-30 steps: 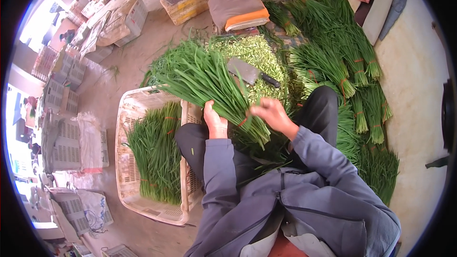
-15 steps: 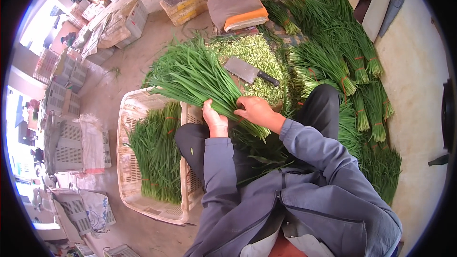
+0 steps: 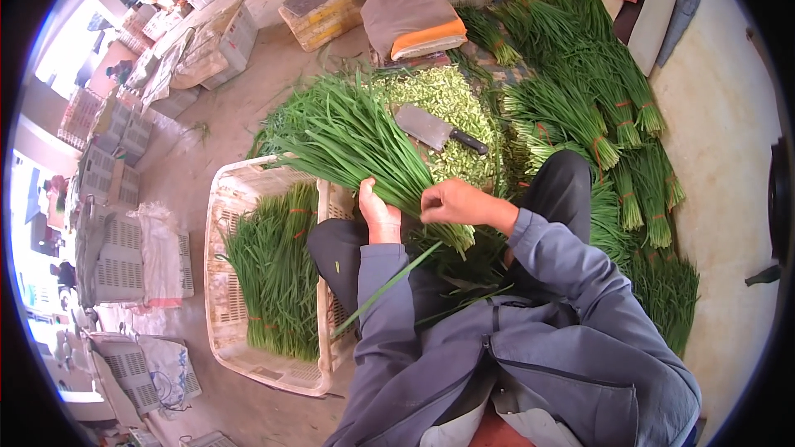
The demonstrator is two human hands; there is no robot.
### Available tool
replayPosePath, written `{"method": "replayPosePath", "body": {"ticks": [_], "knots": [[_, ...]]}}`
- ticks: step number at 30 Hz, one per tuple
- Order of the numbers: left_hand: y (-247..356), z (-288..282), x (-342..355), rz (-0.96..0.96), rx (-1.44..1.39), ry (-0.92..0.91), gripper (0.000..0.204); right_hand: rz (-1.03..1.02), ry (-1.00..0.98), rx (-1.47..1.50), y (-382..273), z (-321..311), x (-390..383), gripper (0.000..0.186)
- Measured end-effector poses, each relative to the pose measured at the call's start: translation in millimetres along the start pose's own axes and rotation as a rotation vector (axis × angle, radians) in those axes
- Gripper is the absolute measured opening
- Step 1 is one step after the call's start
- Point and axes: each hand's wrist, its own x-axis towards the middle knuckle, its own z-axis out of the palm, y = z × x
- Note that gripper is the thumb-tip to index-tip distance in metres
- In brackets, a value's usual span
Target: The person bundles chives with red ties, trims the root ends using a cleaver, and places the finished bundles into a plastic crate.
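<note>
A long bunch of flat green leaves with pale stem ends [image 3: 348,136] lies slanted across my left hand [image 3: 379,213], whose fingers are wrapped round its underside. My right hand [image 3: 462,205] is over the lower part of the bunch, fingers curled and pinched; what they grip is hidden. One loose leaf [image 3: 385,285] slants down below the bunch across my left sleeve. Beyond my hands, a cleaver with a black handle [image 3: 421,124] lies on a heap of chopped pale stems [image 3: 435,87].
A white plastic basket [image 3: 219,281] of banded bunches stands at my left. More banded bunches [image 3: 571,99] are piled at my right by a wall [image 3: 720,199]. Foam boxes [image 3: 327,8], a folded cloth [image 3: 402,4] and stacked crates [image 3: 112,257] surround the floor [image 3: 211,99].
My right hand moved onto the bunch, then slightly right and down, curling its fingers. A loose leaf now slants below the bunch. My left hand stays under it.
</note>
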Motion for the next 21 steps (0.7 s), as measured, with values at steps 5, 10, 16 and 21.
{"method": "replayPosePath", "body": {"ticks": [5,10,16,21], "knots": [[-3,-2,3,-0.038,-0.012,-0.034,0.047,-0.237,0.253,-0.549,21,32,-1,0.032],[5,-5,1,-0.025,-0.075,-0.038,0.048,0.065,-0.548,0.339,-7,27,-28,0.019],[-2,5,-5,-0.144,-0.097,-0.154,0.049,0.053,0.512,-0.127,-17,-39,7,0.026],[-7,2,-3,-0.174,-0.095,-0.187,0.047,0.014,0.531,-0.135,12,-42,20,0.028]]}}
